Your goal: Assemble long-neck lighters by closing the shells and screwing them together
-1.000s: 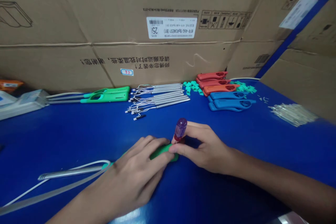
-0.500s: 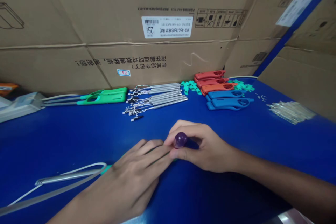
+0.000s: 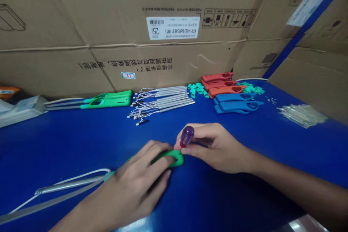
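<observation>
Deep blue on the counter (image 3: 81,141), translucent purple on the screwdriver handle (image 3: 187,136), and bright green on the plastic grip (image 3: 174,157). Farther back, red and orange on the stacked grips (image 3: 221,84), plain blue on the lower grips (image 3: 237,107). Brown on the cardboard box (image 3: 54,61), with a white barcode label (image 3: 172,28).

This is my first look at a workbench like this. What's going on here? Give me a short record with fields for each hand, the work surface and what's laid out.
left hand: resting over a green plastic handle, which joins a metal tube with a white wire
right hand: pinching a purple-handled screwdriver against that handle, its tip hidden by fingers
surface: blue workbench
laid out: green handles, wired metal tubes, red handles, blue handles, teal pieces, clear pieces
behind: cardboard boxes
</observation>
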Action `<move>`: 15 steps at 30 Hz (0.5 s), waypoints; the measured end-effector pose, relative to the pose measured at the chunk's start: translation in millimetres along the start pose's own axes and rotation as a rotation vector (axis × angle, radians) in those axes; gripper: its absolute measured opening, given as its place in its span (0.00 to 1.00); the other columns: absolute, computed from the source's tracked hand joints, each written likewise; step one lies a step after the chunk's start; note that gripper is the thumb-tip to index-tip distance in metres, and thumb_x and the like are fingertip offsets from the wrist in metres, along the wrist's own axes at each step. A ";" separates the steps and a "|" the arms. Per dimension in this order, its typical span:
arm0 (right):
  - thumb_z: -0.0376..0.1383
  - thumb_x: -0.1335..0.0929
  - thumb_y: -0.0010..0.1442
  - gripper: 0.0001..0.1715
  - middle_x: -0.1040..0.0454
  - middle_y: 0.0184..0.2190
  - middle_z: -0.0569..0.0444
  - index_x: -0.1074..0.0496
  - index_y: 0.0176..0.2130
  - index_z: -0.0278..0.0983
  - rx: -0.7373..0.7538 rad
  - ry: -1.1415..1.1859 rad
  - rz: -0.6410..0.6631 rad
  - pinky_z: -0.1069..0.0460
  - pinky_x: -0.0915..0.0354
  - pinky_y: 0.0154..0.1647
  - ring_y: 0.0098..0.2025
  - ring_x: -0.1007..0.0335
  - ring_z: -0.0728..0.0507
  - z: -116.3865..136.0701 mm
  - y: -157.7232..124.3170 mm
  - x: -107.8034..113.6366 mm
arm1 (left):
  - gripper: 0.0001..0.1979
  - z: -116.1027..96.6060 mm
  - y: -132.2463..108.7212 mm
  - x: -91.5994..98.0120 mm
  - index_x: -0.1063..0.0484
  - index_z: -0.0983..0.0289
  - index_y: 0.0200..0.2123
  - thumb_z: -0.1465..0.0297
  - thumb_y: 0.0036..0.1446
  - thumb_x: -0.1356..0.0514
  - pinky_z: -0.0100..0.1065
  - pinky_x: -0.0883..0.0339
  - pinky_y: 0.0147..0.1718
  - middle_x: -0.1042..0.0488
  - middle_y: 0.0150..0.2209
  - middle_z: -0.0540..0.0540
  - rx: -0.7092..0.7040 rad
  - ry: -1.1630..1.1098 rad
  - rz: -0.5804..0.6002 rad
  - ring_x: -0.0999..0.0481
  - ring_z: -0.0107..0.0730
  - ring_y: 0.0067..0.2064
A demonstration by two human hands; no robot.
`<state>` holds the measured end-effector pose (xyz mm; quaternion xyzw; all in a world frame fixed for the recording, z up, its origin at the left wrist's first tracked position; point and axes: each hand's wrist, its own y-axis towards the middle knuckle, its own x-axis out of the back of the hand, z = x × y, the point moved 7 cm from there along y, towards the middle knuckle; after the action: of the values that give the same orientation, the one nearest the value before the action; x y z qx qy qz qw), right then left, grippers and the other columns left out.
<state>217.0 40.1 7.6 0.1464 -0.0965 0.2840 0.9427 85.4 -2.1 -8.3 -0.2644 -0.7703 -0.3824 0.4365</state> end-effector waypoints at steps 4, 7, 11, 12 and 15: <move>0.27 0.31 0.60 0.03 0.26 0.33 0.52 0.26 0.33 0.31 0.033 -0.058 -0.017 0.54 0.34 0.39 0.36 0.30 0.49 1.7 -0.3 0.4 | 0.13 1.8 1.2 -1.3 0.30 0.66 0.49 0.78 0.62 0.45 0.35 0.31 0.49 0.30 0.46 0.60 0.013 -0.040 0.006 0.30 0.36 0.50; 0.28 0.30 0.59 0.02 0.26 0.33 0.52 0.25 0.33 0.31 0.036 -0.072 -0.023 0.54 0.34 0.39 0.36 0.30 0.49 0.7 -0.3 0.7 | 0.15 2.8 1.2 -1.9 0.31 0.65 0.51 0.79 0.62 0.46 0.35 0.31 0.49 0.30 0.46 0.60 0.009 -0.046 0.005 0.30 0.36 0.50; 0.28 0.30 0.59 0.02 0.27 0.32 0.52 0.26 0.33 0.31 0.035 -0.064 -0.030 0.55 0.34 0.39 0.35 0.30 0.49 -0.4 0.1 1.2 | 0.16 3.5 1.3 -2.0 0.31 0.64 0.52 0.79 0.62 0.45 0.37 0.31 0.50 0.30 0.46 0.60 0.006 -0.047 0.002 0.30 0.37 0.50; 0.28 0.29 0.58 0.02 0.27 0.32 0.53 0.26 0.33 0.31 0.031 -0.060 -0.030 0.55 0.34 0.39 0.35 0.30 0.49 -0.9 0.2 1.2 | 0.15 3.6 1.1 -2.1 0.31 0.64 0.51 0.79 0.62 0.45 0.37 0.31 0.49 0.30 0.46 0.60 0.007 -0.050 0.004 0.30 0.37 0.49; 0.28 0.29 0.58 0.02 0.28 0.33 0.54 0.26 0.32 0.32 0.011 -0.031 -0.031 0.55 0.34 0.38 0.35 0.30 0.50 -4.0 0.5 1.0 | 0.15 3.8 -0.1 -2.7 0.31 0.64 0.51 0.79 0.62 0.46 0.37 0.31 0.48 0.31 0.46 0.60 0.014 -0.053 0.019 0.30 0.37 0.48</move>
<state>217.9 42.3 4.2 0.1573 -0.1072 0.2675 0.9446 84.9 0.7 -12.0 -0.2786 -0.7818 -0.3659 0.4211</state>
